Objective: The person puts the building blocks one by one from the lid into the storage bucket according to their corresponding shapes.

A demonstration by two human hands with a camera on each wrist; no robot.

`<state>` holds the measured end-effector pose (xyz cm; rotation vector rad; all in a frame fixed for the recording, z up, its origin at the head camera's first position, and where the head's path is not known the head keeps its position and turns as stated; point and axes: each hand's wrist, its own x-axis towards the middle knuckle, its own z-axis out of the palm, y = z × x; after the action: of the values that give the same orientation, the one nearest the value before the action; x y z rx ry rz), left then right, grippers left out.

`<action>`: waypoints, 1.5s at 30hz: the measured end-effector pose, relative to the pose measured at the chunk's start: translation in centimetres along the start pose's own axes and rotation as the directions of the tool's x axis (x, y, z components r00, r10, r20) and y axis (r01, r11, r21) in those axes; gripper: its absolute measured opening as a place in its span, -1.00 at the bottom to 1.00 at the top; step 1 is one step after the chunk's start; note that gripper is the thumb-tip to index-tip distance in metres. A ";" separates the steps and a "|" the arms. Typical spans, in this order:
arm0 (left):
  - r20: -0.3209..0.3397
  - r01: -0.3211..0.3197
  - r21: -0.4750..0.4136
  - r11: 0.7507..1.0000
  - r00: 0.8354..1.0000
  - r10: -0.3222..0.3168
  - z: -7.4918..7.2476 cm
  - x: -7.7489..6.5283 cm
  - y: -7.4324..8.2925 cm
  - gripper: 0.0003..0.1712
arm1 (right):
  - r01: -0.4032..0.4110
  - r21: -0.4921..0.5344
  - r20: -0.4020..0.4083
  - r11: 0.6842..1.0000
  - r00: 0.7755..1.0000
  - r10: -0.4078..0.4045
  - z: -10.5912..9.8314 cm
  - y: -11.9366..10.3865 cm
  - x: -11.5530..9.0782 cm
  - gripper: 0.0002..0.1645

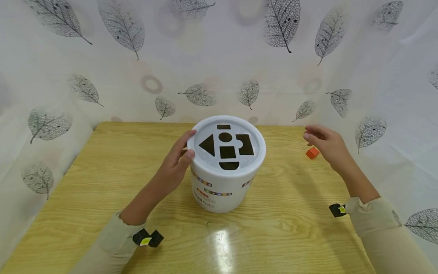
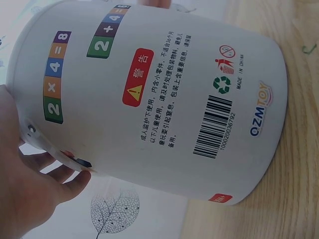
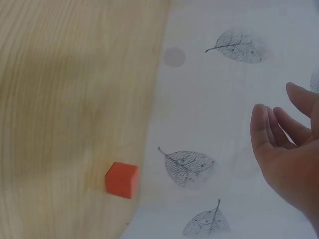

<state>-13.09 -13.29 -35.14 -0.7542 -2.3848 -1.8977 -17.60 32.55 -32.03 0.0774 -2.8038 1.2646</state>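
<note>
A white shape-sorter bucket stands upright on the table, its grey-white lid cut with several shaped holes. My left hand holds the left side of the lid's rim, thumb toward me and fingers farther back. In the left wrist view, the fingers of the left hand curl at the rim of the bucket, whose side bears a barcode and printed sums. My right hand hovers with loosely bent fingers and nothing in them. Close below it lies a red block, apart from the hand in the right wrist view.
The wooden table ends at the back and left against a white cloth printed with leaves. The red block lies near the table's right back edge. Each sleeve carries a small black device at the wrist.
</note>
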 end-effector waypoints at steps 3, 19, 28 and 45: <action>0.000 0.004 -0.002 1.000 1.000 -0.004 0.0 -0.1 0.0 -0.35 | -0.043 -0.014 0.002 0.999 0.999 0.043 -0.4 1.9 0.1 -0.23; -0.003 -0.019 -0.006 1.000 1.000 0.019 -0.1 0.1 -0.2 -0.34 | -0.146 -0.068 -0.006 0.987 0.989 0.146 -0.7 10.4 1.3 -0.17; -0.001 -0.010 -0.014 1.000 1.000 0.010 -0.1 0.0 -0.2 -0.34 | -0.190 -0.044 0.018 0.981 0.981 0.191 0.2 12.7 2.3 -0.23; 0.001 -0.011 -0.015 1.000 1.000 0.011 0.0 0.0 -0.3 -0.35 | -0.150 -0.175 0.005 0.973 0.988 0.153 1.5 13.8 3.2 -0.24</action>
<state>-13.24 -13.35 -35.43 -0.7682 -2.3642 -1.9136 -21.89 40.50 -43.04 -0.1369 -2.9714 1.0423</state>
